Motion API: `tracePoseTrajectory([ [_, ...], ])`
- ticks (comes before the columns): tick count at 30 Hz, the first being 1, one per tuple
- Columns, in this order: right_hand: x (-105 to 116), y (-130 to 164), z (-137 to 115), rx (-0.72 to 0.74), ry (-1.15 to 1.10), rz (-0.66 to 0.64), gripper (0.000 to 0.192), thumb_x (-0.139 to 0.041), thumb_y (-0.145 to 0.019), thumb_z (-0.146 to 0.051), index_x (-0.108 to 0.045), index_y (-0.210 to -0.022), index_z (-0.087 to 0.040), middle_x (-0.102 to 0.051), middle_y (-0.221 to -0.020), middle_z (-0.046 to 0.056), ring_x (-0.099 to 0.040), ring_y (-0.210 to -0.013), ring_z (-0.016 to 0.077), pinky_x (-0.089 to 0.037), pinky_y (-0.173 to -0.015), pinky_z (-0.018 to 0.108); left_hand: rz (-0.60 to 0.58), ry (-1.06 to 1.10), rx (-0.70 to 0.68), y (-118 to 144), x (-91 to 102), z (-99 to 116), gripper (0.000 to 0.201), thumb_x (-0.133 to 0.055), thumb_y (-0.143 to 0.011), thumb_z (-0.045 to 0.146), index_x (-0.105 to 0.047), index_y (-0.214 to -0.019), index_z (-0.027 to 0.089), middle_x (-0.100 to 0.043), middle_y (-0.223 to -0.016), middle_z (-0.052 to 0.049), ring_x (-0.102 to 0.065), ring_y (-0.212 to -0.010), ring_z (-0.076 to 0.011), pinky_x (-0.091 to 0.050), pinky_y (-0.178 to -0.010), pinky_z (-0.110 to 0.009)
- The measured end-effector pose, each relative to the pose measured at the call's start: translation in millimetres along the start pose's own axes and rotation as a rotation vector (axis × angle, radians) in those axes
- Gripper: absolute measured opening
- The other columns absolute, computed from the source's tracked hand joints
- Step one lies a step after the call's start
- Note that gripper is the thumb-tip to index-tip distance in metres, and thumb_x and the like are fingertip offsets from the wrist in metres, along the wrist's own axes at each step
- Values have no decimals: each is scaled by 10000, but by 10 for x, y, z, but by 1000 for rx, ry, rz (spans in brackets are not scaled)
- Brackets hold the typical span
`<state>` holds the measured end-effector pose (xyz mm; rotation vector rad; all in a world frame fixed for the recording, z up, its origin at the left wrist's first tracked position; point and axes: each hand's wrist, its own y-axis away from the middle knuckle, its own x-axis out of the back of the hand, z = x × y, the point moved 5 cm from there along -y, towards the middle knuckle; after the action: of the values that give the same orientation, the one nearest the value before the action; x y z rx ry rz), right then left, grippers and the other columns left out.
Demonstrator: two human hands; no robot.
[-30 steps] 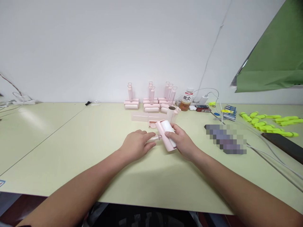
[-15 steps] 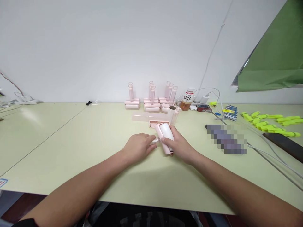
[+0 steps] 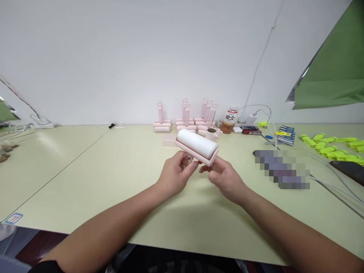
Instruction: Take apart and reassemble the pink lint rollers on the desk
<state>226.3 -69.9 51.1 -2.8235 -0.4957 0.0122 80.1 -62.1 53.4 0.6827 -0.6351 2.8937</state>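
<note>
Both hands hold one lint roller [image 3: 197,147] above the surface [image 3: 113,170], clear of it. Left hand [image 3: 176,175] — fingers closed about the handle beneath the roll. Right hand [image 3: 224,178] — fingertips pinching the pink cover's lower right edge. More rollers [image 3: 184,119] stand by the wall; a bottle [image 3: 230,120] stands beside them.

Your pale green table [image 3: 85,178] carries a row of pink plastic lint rollers standing on their bases [image 3: 184,119] by the wall. Right of them: amber drink bottle with white label [image 3: 230,122], white charger with cable [image 3: 251,118], blue booklet [image 3: 286,134], neon-yellow plastic pieces [image 3: 327,146]. Green sheet [image 3: 332,79] hangs top right.
</note>
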Motion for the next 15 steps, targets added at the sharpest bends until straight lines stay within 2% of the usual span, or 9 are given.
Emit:
tracePoseTrajectory([
  [2,-37,-6,68,-4,18,-9,544,-682,-725,-617,-643,-1116,-239,-674,-1021,76,-607,-951,273,-494,-860,427,-33,23,31,-15,-45,22,251,-547,-878,435,-544,-862,184,-600,-753,7,-535,-660,-128,-414,-586,-246],
  [4,-24,-20,135,-31,-47,68,478,-646,-786,-581,-653,-1105,-224,-688,-1047,76,-618,-982,268,-481,-909,431,-109,-29,27,-21,-110,73,256,-534,-884,437,-561,-896,182,-633,-813,-13,-554,-686,-142,-422,-587,-255],
  [9,110,-57,224,-156,-251,304,419,-631,-790,-600,-675,-881,-193,-710,-876,70,-654,-837,235,-543,-756,356,-324,-190,-151,-46,-177,251,294,-411,-949,406,-608,-1009,196,-674,-932,-36,-600,-801,-172,-443,-669,-274],
  [11,181,-62,209,-191,-291,394,431,-662,-756,-608,-663,-822,-182,-699,-848,66,-649,-771,211,-555,-674,323,-391,-329,-180,-111,-107,219,365,-368,-958,411,-640,-864,186,-675,-823,-39,-599,-749,-178,-425,-648,-277],
  [13,244,-62,179,-199,-313,465,434,-686,-734,-602,-648,-820,-178,-684,-850,56,-633,-702,183,-550,-589,298,-443,-556,-131,-232,27,77,436,-366,-945,416,-607,-670,180,-623,-644,-37,-556,-605,-174,-377,-568,-284],
  [15,276,-65,162,-199,-329,485,430,-689,-735,-594,-633,-834,-179,-669,-853,47,-613,-650,164,-534,-522,283,-466,-735,-77,-400,200,-114,407,-411,-915,415,-597,-636,185,-607,-611,-35,-538,-567,-177,-352,-539,-289],
])
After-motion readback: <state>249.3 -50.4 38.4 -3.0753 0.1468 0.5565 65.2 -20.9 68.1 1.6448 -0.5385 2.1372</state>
